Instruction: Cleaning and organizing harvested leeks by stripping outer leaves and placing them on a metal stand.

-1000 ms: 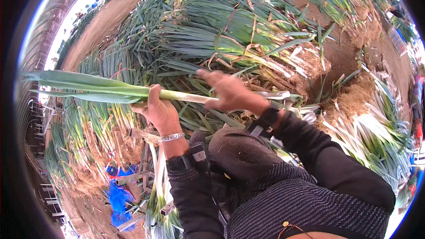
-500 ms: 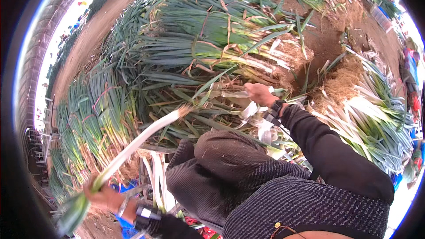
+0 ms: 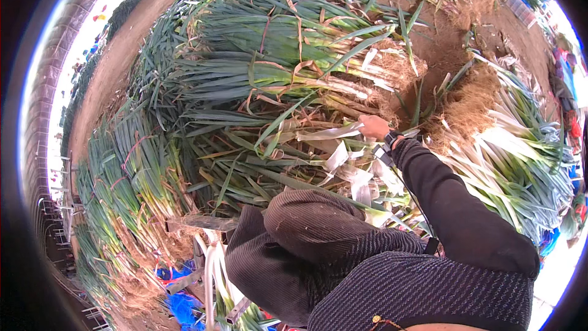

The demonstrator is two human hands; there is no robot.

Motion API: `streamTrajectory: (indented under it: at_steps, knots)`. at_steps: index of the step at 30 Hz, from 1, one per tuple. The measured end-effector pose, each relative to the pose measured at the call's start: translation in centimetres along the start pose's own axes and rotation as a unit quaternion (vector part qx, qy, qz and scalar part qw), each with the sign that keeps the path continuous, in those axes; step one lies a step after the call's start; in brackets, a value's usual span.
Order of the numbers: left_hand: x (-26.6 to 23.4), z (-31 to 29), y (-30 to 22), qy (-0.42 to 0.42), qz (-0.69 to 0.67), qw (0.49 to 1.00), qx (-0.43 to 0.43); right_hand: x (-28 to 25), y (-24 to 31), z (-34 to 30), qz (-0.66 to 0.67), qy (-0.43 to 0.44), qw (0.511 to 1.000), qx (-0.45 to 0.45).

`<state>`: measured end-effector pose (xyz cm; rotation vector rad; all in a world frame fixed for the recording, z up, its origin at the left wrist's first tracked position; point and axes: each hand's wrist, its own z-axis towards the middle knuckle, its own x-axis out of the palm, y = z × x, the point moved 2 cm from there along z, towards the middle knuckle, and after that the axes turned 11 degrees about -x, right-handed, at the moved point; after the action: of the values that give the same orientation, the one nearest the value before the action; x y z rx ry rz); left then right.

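Note:
My right hand (image 3: 372, 127) reaches in from the right, its fingers closed on the end of a pale leek leaf (image 3: 331, 133). Beneath and around it are loose leek leaves (image 3: 245, 165) and white peelings (image 3: 361, 187) in front of my knees. Just beyond the hand lies a big heap of unpeeled leeks (image 3: 275, 43), green tops to the left and roots to the right. Peeled white leeks (image 3: 214, 263) hang or lie at the lower left, beside my leg. My left hand is out of the picture.
At the right lies a pile of leeks with cleaned white stems (image 3: 490, 153), its roots (image 3: 471, 104) toward me. Tied leek bundles (image 3: 135, 171) stand at the left. A metal frame (image 3: 208, 223) and blue plastic (image 3: 184, 306) are near my left leg. Bare soil (image 3: 435, 55) shows beyond.
My left hand, which held a white-stemmed leek out to the lower left, has left the picture along with that leek. My right hand has shifted slightly right, fingers at the pale leaf.

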<state>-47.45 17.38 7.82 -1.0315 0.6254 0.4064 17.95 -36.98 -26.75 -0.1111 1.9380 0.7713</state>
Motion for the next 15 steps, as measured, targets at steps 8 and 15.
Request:
streamTrajectory:
  at_steps: [8,15]
  knots:
    - [2.8,-2.2,-0.2,0.043,-0.027,0.996,-0.078,6.1,0.7,7.4,0.027,-0.117,0.988,-0.094]
    - [4.3,-3.2,1.5,0.074,-0.051,0.985,-0.149,6.6,3.9,8.2,-0.064,0.053,0.994,0.067]
